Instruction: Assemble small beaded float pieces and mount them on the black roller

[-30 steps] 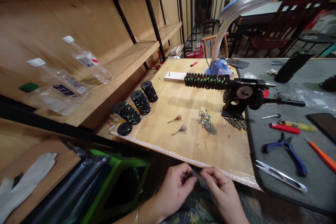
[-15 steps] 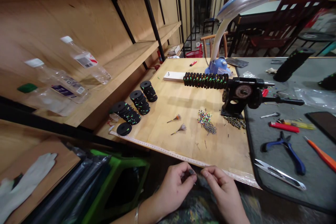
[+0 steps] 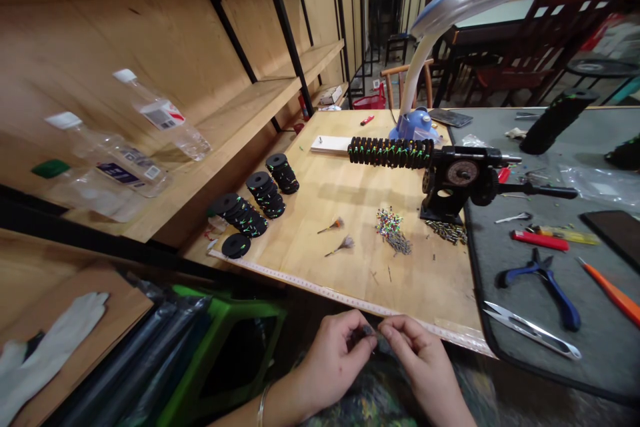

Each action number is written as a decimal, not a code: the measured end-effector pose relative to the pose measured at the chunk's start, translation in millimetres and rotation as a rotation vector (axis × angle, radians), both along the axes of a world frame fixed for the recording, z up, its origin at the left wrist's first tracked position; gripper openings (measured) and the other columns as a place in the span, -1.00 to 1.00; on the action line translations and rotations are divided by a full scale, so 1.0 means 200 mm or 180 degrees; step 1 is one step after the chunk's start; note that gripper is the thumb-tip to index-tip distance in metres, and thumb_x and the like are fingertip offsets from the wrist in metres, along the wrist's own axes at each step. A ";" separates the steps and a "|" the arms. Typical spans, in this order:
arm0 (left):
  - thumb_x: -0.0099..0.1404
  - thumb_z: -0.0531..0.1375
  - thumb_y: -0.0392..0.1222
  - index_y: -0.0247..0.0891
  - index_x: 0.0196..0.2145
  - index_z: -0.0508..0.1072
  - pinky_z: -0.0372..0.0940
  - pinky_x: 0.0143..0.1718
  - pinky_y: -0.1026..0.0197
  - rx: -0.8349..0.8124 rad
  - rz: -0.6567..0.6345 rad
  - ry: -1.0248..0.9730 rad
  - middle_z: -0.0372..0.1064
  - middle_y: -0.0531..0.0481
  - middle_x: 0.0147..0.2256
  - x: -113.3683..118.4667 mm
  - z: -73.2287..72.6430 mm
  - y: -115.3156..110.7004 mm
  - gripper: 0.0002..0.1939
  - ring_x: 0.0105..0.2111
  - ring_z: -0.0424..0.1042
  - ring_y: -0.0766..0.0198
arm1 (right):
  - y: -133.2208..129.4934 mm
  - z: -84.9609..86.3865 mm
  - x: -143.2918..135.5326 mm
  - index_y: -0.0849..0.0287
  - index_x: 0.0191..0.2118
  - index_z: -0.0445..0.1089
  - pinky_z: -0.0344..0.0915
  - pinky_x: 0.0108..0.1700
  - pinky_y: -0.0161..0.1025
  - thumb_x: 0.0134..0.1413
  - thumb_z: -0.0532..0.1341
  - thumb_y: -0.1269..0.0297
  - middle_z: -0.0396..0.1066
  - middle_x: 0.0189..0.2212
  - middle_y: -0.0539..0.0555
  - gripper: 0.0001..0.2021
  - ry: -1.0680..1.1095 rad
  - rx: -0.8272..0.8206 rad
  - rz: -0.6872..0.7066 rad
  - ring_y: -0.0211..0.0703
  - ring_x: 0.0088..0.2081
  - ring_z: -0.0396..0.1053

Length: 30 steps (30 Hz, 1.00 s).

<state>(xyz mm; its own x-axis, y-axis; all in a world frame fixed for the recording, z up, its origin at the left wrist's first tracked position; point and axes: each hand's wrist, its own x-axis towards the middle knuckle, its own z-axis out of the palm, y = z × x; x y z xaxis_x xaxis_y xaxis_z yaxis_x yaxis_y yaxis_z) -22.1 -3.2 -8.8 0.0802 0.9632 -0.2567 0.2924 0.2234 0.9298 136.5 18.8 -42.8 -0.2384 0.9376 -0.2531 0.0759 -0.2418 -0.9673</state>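
Observation:
Both hands are held close together just off the table's front edge. My left hand [image 3: 337, 353] is closed in a pinch round a small dark piece [image 3: 367, 331], mostly covered by the fingers; its kind is too small to tell. Thumb and forefinger of my right hand [image 3: 417, 353] are pressed together right beside the left fingertips; whatever they pinch, if anything, cannot be made out. Beyond the hands lie a pile of coloured beads [image 3: 387, 220], small grey metal pieces [image 3: 399, 243] and two feathery tufts [image 3: 342, 245] on the wooden table [image 3: 310, 260].
A black hand-cranked winder [image 3: 460, 177] carries a row of black foam spools [image 3: 390, 152]. More stacked spools [image 3: 267, 197] stand at left. Thread snips [image 3: 533, 331], blue pliers [image 3: 543, 280] and a red lighter [image 3: 540, 240] lie on the grey mat [image 3: 505, 263]. A lamp [image 3: 415, 80] stands behind.
My hands have drawn slightly closer together, the right fingertips shifting a little left toward the left ones. Nothing on the table has moved.

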 end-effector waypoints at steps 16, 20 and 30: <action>0.17 0.14 -0.27 -0.28 -0.44 0.36 0.15 -0.48 0.34 -0.0154 0.0095 -0.0372 0.23 0.10 -0.57 0.01 0.00 0.01 -0.94 -0.55 0.22 0.36 | 0.00 0.02 0.01 0.17 -0.50 0.41 0.23 -0.44 -0.28 0.00 0.18 -0.13 0.36 -0.58 0.02 -0.59 -0.0260 0.0231 -0.0322 -0.13 -0.50 0.28; 0.11 0.15 -0.32 -0.30 -0.47 0.37 0.15 -0.47 0.33 -0.0010 0.0103 -0.0247 0.26 0.07 -0.55 0.01 -0.02 0.02 -0.97 -0.53 0.23 0.35 | -0.01 0.02 0.01 0.16 -0.47 0.42 0.25 -0.43 -0.28 0.04 0.17 -0.08 0.36 -0.57 0.02 -0.62 -0.0296 0.0349 -0.0289 -0.12 -0.49 0.30; 0.15 0.17 -0.27 -0.33 -0.48 0.50 0.00 -0.59 0.36 0.0203 0.0239 0.0311 0.20 0.12 -0.64 0.02 -0.05 0.04 -0.87 -0.63 0.06 0.41 | -0.02 0.01 -0.01 0.17 -0.42 0.44 0.26 -0.43 -0.31 0.09 0.18 0.06 0.40 -0.54 0.02 -0.72 -0.0196 0.0463 -0.0076 -0.16 -0.50 0.32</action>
